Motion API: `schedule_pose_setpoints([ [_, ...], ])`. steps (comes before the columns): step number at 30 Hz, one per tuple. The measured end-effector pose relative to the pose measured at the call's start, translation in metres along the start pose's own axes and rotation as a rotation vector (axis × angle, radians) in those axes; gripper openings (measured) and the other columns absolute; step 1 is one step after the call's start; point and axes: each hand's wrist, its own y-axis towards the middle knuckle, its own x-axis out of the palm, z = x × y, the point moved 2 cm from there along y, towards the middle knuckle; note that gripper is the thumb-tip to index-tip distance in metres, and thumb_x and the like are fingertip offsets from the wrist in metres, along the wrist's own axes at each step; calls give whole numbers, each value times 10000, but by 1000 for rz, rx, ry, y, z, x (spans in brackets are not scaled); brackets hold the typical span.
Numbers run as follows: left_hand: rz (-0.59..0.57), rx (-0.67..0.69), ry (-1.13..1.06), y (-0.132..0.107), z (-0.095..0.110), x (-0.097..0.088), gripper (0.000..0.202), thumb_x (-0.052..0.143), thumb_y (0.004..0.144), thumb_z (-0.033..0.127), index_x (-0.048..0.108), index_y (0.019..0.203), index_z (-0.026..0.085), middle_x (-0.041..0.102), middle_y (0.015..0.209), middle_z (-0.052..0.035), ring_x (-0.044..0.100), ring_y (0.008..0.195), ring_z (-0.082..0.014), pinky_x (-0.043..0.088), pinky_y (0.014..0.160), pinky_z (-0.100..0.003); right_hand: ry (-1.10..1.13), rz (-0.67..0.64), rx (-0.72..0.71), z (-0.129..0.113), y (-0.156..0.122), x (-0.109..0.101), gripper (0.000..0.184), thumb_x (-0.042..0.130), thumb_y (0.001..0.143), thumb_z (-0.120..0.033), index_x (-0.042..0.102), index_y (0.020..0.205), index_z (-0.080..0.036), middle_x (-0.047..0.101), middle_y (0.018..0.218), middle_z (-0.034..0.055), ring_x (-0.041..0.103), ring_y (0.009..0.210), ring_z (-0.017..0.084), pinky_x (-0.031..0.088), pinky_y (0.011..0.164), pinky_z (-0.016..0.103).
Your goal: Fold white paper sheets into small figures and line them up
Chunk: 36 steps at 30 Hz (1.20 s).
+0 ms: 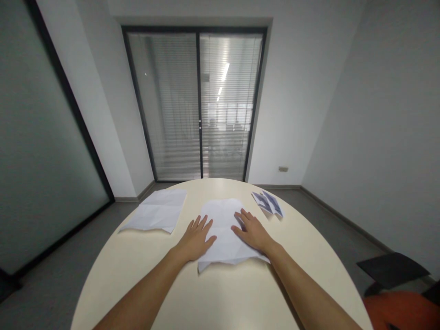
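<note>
A creased white sheet of paper [223, 233] lies unfolded on the round cream table [220, 298] before me. Its near edge curls up a little off the tabletop. My left hand [195, 238] rests flat on the sheet's left side, fingers spread. On the right side lies my right hand [252, 231], palm down with its fingers apart. Neither hand grips anything. Farther left, a second creased white sheet [156, 211] reaches toward the table's edge.
Folded printed paper [268, 204] in blue-grey and white sits at the table's far right. A black and orange chair [395, 284] stands beyond the right edge. Glass doors with blinds [199, 105] are at the back, and a frosted glass panel [44, 128] at left.
</note>
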Motion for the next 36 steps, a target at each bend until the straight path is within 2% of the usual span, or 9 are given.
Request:
schedule_pose_setpoints([
  [6, 38, 5, 24, 0, -3, 0, 631, 326, 989, 544, 342, 1525, 210, 232, 1619, -100, 158, 1500, -327, 177, 1195, -528, 314, 268, 45, 15, 15, 2, 645, 667, 784, -279, 480, 1396, -203, 334, 1570, 147, 354, 1432, 281, 334, 1151, 452],
  [10, 86, -56, 39, 2, -3, -1, 648, 386, 971, 516, 335, 1526, 185, 240, 1615, -120, 219, 1484, -336, 215, 1188, -517, 639, 276, 346, 33, 21, 7, 727, 695, 707, -238, 463, 1394, -183, 639, 1277, 173, 672, 1061, 287, 552, 853, 416],
  [13, 161, -113, 42, 6, -5, 0, 680, 426, 956, 495, 315, 1527, 144, 261, 1603, -154, 277, 1467, -327, 260, 1175, -489, 802, 186, 415, 38, 21, 7, 422, 697, 684, -277, 667, 1088, -162, 753, 909, 99, 709, 734, 234, 544, 621, 312],
  [15, 225, -126, 36, 8, -7, -1, 678, 450, 947, 463, 326, 1513, 111, 302, 1584, -178, 319, 1451, -315, 285, 1167, -470, 813, 190, 412, 39, 19, 3, 241, 715, 646, -307, 693, 835, -159, 737, 758, 67, 679, 637, 209, 504, 551, 272],
  [19, 376, -104, 13, 9, -9, -4, 634, 517, 911, 366, 379, 1472, 104, 401, 1534, -181, 404, 1402, -299, 325, 1153, -453, 808, 236, 417, 41, 16, -9, 236, 747, 586, -365, 633, 664, -174, 674, 613, 25, 618, 541, 172, 445, 491, 248],
  [25, 532, 7, -72, 6, -5, -10, 580, 591, 861, 253, 443, 1416, 169, 524, 1438, -132, 477, 1327, -279, 364, 1130, -445, 895, 370, 433, 45, 12, -19, 367, 703, 667, -495, 661, 877, -197, 699, 743, 39, 646, 657, 195, 503, 526, 267],
  [30, 581, -13, -209, 6, -6, -14, 507, 577, 870, 242, 499, 1368, 186, 597, 1339, -123, 543, 1228, -285, 418, 1058, -457, 1006, 536, 241, 38, 15, -29, 451, 696, 731, -593, 644, 962, -209, 707, 918, 54, 671, 858, 218, 585, 807, 364],
  [33, 534, -66, -461, 10, -6, -13, 453, 580, 878, 291, 547, 1322, 208, 712, 1092, -84, 646, 1008, -248, 474, 950, -411, 1039, 565, 99, 26, 17, -36, 458, 676, 778, -609, 638, 1005, -213, 696, 978, 55, 660, 937, 219, 550, 926, 399],
  [36, 480, -152, -906, 16, -8, -12, 537, 536, 911, 453, 508, 1370, 175, 745, 965, -87, 683, 846, -222, 502, 847, -366, 1048, 537, 1, 13, 15, -41, 409, 667, 802, -589, 649, 978, -220, 698, 992, 53, 647, 979, 225, 521, 966, 419],
])
